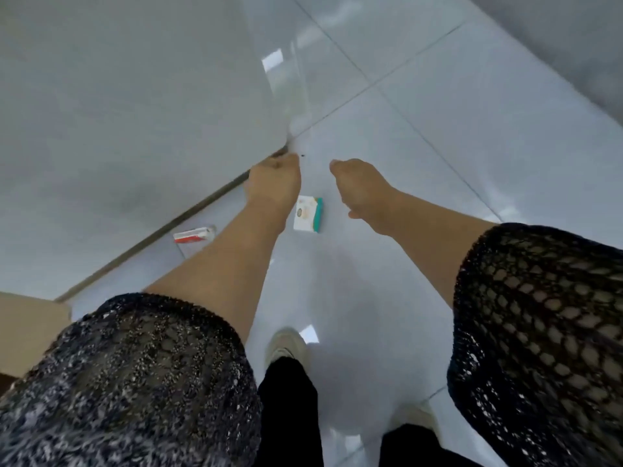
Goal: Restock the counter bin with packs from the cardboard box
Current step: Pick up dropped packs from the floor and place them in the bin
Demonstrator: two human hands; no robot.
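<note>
While both arms reach down, the view falls on a floor [472, 146] of large, glossy, pale tiles with thin dark joints, and it mirrors bright patches of light. On the left stands a plain grey panel [118, 112], with a dark gap along its lower edge where it meets the floor. The left hand [274, 178] is at the lower corner of this panel. Its fingers are bent under and hidden, so I cannot tell if they hold something. The right hand [357, 188] hangs near it but apart from it, and its fingers are also curled downward; I cannot tell if they grip anything. A white and teal pack [308, 214] lies flat on the floor between the two wrists. A red and white pack [194, 234] lies close to the panel's edge. A cardboard box [27, 332] shows at the left border, partly behind a dark net sleeve [151, 365]. One pale shoe [286, 345] stands on the tiles.
</note>
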